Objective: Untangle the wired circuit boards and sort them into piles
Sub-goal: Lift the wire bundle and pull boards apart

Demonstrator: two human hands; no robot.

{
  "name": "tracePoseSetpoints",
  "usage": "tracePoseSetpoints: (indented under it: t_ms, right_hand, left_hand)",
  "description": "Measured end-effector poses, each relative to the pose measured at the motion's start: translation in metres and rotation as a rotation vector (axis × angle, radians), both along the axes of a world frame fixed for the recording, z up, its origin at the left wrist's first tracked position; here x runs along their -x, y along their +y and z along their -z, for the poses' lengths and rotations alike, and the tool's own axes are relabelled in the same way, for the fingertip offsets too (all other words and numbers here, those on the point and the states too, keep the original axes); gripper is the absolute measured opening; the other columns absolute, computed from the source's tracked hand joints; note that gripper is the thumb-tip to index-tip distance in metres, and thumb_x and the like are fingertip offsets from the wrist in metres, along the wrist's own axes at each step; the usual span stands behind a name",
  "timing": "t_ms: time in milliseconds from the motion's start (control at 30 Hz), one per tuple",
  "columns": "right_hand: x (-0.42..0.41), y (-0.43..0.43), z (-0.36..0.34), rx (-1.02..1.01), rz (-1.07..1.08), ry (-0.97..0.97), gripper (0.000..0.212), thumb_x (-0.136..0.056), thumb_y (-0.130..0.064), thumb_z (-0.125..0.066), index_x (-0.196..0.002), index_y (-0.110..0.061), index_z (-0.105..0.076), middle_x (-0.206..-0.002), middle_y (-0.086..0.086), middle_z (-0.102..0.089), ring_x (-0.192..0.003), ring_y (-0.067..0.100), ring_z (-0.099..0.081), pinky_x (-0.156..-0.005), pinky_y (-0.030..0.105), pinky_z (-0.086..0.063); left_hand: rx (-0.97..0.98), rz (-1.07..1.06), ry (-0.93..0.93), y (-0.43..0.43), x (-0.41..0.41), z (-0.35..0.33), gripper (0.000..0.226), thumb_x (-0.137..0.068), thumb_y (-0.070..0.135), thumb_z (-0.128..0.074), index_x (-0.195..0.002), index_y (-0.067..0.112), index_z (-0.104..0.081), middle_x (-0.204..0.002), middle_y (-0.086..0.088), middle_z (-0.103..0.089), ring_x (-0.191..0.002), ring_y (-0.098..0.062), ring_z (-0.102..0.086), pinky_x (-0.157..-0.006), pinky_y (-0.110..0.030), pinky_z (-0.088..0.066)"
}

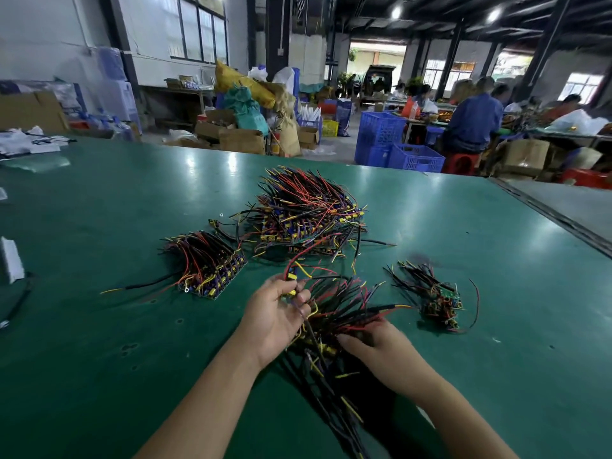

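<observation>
My left hand pinches a small circuit board with yellow parts and red, black and yellow wires, lifted just above the green table. My right hand grips a thick tangled bundle of wired boards that spreads between both hands and trails toward me. A big tangled heap of boards lies farther back in the middle. A neat row of boards sits to the left. A smaller pile lies to the right.
White papers and plastic lie at the table's far left, and a white piece at the left edge. Beyond the far edge are blue crates, cardboard boxes, sacks and seated people at other tables.
</observation>
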State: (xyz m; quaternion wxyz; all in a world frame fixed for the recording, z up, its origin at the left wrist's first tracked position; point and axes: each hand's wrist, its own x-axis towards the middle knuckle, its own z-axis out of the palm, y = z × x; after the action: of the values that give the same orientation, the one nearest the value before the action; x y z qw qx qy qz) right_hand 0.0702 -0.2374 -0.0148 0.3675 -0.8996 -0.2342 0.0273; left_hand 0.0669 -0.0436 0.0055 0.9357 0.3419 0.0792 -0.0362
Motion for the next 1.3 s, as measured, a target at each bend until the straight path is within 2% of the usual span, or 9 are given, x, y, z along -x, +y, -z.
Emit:
tracePoseSetpoints:
  t_ms: [100,233,367,433,533,800,1067,1167,1300]
  right_hand:
    - [-0.002,-0.011,-0.003,0.104,0.046,-0.015,0.021,-0.09,-0.037,-0.065,-0.075,-0.022,-0.071,-0.064,-0.022,-0.063,-0.061,-0.002,-0.056,-0.06,0.008,-0.041]
    - [0.003,-0.02,-0.018,-0.226,-0.016,0.378,0.036,-0.09,-0.028,-0.064,-0.057,-0.012,-0.065,-0.057,0.012,-0.066,-0.039,0.021,-0.055,-0.038,0.021,-0.04]
    - [0.007,-0.019,-0.028,-0.52,-0.044,0.53,0.014,-0.097,-0.012,-0.057,-0.094,-0.011,-0.07,-0.08,0.014,-0.071,-0.051,0.028,-0.064,-0.04,0.026,-0.047]
    - [0.007,-0.017,-0.026,-0.499,-0.026,0.539,0.024,-0.098,-0.008,-0.053,-0.12,-0.017,-0.059,-0.089,0.011,-0.073,-0.055,0.03,-0.066,-0.042,0.028,-0.05]
    - [0.007,-0.015,-0.022,-0.55,-0.025,0.567,0.036,-0.1,-0.009,-0.05,-0.131,-0.027,-0.047,-0.097,0.013,-0.074,-0.054,0.032,-0.066,-0.041,0.027,-0.049]
    - [0.007,-0.005,-0.019,-0.913,-0.068,0.562,0.05,-0.082,-0.018,-0.06,-0.131,-0.022,-0.057,-0.119,0.015,-0.068,-0.078,0.034,-0.07,-0.056,0.033,-0.057]
    - [0.009,-0.005,-0.019,-0.93,-0.217,0.534,0.034,-0.085,-0.027,-0.062,-0.114,-0.013,-0.072,-0.115,0.017,-0.07,-0.094,0.027,-0.069,-0.078,0.032,-0.056]
    - [0.01,-0.001,-0.018,-0.919,-0.187,0.53,0.026,-0.084,-0.036,-0.063,-0.097,-0.015,-0.07,-0.091,0.01,-0.071,-0.081,0.023,-0.069,-0.069,0.03,-0.055]
    - [0.011,0.004,-0.012,-0.89,-0.091,0.551,0.046,-0.085,-0.048,-0.06,-0.105,-0.007,-0.051,-0.081,0.014,-0.062,-0.066,0.024,-0.062,-0.054,0.034,-0.049]
  left_hand:
    - [0.004,0.018,-0.092,0.001,0.002,-0.002,0.011,-0.085,0.009,-0.054,-0.092,0.009,-0.046,-0.075,-0.006,-0.054,-0.06,-0.015,-0.05,-0.051,-0.023,-0.042]
    - [-0.093,-0.004,-0.143,-0.001,0.006,0.0,0.028,-0.082,0.024,-0.059,-0.101,0.007,-0.049,-0.075,-0.004,-0.056,-0.062,-0.012,-0.053,-0.057,-0.021,-0.047]
    - [-0.061,-0.021,-0.073,-0.003,0.006,0.0,0.038,-0.078,0.032,-0.062,-0.104,0.007,-0.05,-0.063,0.001,-0.058,-0.052,-0.008,-0.052,-0.062,-0.023,-0.047]
    - [-0.021,-0.028,-0.051,-0.003,0.005,-0.001,0.044,-0.076,0.034,-0.063,-0.107,0.006,-0.049,-0.06,0.001,-0.06,-0.048,-0.006,-0.052,-0.06,-0.022,-0.049]
    - [0.027,-0.044,-0.035,-0.004,0.004,-0.003,0.048,-0.076,0.032,-0.063,-0.111,0.003,-0.049,-0.063,-0.003,-0.065,-0.044,-0.007,-0.053,-0.049,-0.021,-0.051]
    - [-0.165,-0.032,-0.023,-0.016,0.003,0.005,0.042,-0.077,0.04,-0.061,-0.099,0.003,-0.059,-0.06,0.001,-0.064,-0.044,-0.004,-0.051,-0.044,-0.019,-0.048]
    - [-0.35,0.077,0.032,-0.023,0.004,0.01,0.05,-0.077,0.048,-0.06,-0.099,0.003,-0.064,-0.056,0.002,-0.057,-0.047,-0.008,-0.044,-0.041,-0.018,-0.041]
    - [-0.411,0.122,-0.036,-0.025,0.007,0.009,0.054,-0.077,0.05,-0.061,-0.095,-0.001,-0.066,-0.073,-0.014,-0.057,-0.061,-0.025,-0.046,-0.057,-0.031,-0.041]
    - [-0.55,0.097,-0.138,-0.03,0.012,0.011,0.041,-0.073,0.051,-0.065,-0.075,0.01,-0.065,-0.057,-0.005,-0.056,-0.041,-0.012,-0.044,-0.041,-0.021,-0.039]
